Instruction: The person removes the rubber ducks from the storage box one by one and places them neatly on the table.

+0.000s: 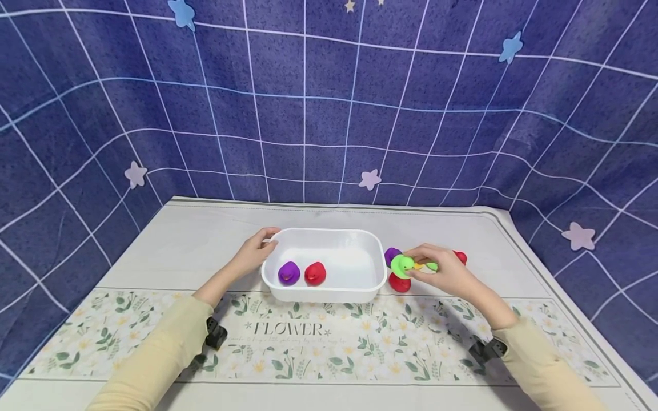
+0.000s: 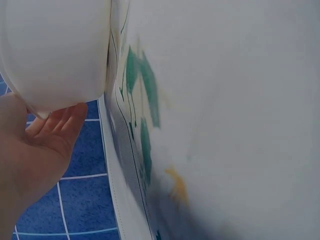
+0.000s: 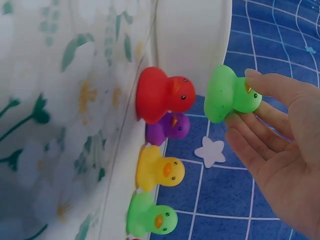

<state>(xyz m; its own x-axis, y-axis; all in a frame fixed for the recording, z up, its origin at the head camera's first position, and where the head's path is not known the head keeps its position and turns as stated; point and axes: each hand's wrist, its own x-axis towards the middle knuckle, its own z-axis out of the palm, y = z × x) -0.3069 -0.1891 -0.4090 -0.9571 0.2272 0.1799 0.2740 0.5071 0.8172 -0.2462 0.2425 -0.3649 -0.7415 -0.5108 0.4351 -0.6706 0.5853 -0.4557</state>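
Observation:
A white plastic bin (image 1: 329, 294) stands on the table with a purple rubber duck (image 1: 289, 274) and a red rubber duck (image 1: 315, 274) inside. My left hand (image 1: 253, 251) holds its left end, thumb and fingers (image 2: 75, 120) at the rim. Between the thumb and fingers of my right hand (image 3: 285, 125), a green rubber duck (image 3: 225, 95) is pinched, raised just right of the bin. Below it, another red duck (image 3: 154, 95), a purple duck (image 3: 162, 129), a yellow duck (image 3: 150, 167) and a second green duck (image 3: 142, 215) stand in a row.
One more red duck (image 1: 461, 257) shows beyond my right hand. A floral runner printed FLOWER (image 1: 293, 329) crosses the white tablecloth (image 1: 216, 222). A blue gridded curtain (image 1: 329, 125) with stars hangs behind and at both sides.

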